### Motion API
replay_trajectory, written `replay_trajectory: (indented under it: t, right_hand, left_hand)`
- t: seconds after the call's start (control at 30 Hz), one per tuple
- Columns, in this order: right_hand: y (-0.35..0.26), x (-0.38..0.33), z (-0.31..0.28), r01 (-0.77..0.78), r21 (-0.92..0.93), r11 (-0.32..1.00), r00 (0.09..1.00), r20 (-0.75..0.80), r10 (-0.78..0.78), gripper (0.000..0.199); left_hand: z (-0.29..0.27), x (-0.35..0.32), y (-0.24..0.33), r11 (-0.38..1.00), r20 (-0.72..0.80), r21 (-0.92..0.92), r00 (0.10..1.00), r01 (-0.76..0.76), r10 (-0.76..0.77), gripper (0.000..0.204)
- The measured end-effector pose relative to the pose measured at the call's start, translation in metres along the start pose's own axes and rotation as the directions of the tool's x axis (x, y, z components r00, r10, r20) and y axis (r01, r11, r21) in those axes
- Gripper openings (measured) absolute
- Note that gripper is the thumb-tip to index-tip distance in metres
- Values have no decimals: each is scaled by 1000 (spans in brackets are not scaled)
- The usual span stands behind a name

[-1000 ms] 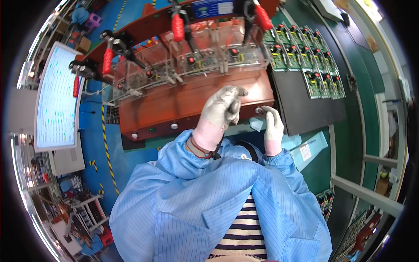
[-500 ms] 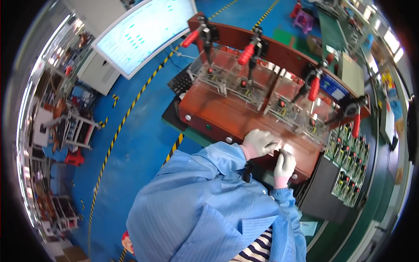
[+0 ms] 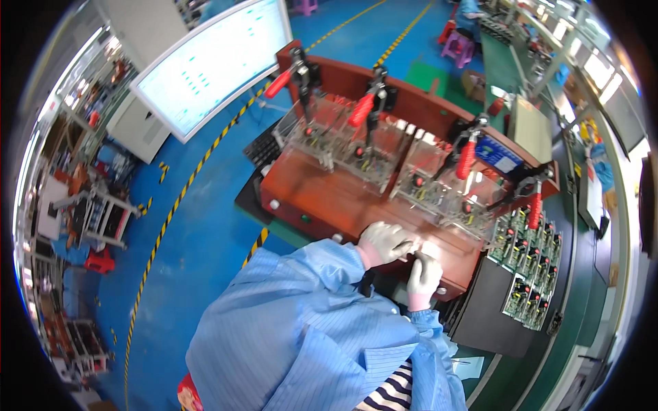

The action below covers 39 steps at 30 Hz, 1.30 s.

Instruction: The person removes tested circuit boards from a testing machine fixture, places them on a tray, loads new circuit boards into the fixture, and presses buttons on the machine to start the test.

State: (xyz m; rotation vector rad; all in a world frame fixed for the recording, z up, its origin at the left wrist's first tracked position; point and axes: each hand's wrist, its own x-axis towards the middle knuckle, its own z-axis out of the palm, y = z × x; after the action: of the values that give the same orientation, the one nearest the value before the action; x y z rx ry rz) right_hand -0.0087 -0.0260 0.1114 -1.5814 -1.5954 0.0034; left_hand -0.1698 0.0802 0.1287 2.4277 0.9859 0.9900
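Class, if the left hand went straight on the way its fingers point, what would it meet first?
Most likely the right hand, just beside the left hand, though depth between them is unclear.

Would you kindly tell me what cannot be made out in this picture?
In the head view:
Whether the left hand or right hand holds anything: too small, curled fingers obscure it.
Writing on the screen: too small.
Boards under clear covers: blurred.
Striped shirt: cut off by lower edge.
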Motion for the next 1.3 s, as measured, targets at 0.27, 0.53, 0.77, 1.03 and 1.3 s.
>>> replay_trajectory:
  t: [0.27,0.53,0.77,1.03,1.3]
  right_hand:
    - [2,-1,0,1,-7,1000,1000,5,-1,19]
    - [2,-2,-1,-18,27,999,999,34,17,20]
    - [1,-2,-2,4,17,1000,1000,22,-4,18]
    - [-4,-4,-5,-9,51,999,1000,29,8,18]
    - [-6,-7,-3,21,25,999,1000,-5,-21,19]
  left_hand:
    - [3,-1,-3,999,21,53,1000,-6,5,26]
    - [4,-1,-3,998,2,55,1000,0,0,26]
    - [3,-2,-2,998,-2,56,1000,3,-3,25]
    - [4,-3,-2,998,1,64,1000,20,-20,26]
    - [5,-3,-2,998,-5,63,1000,5,-4,26]
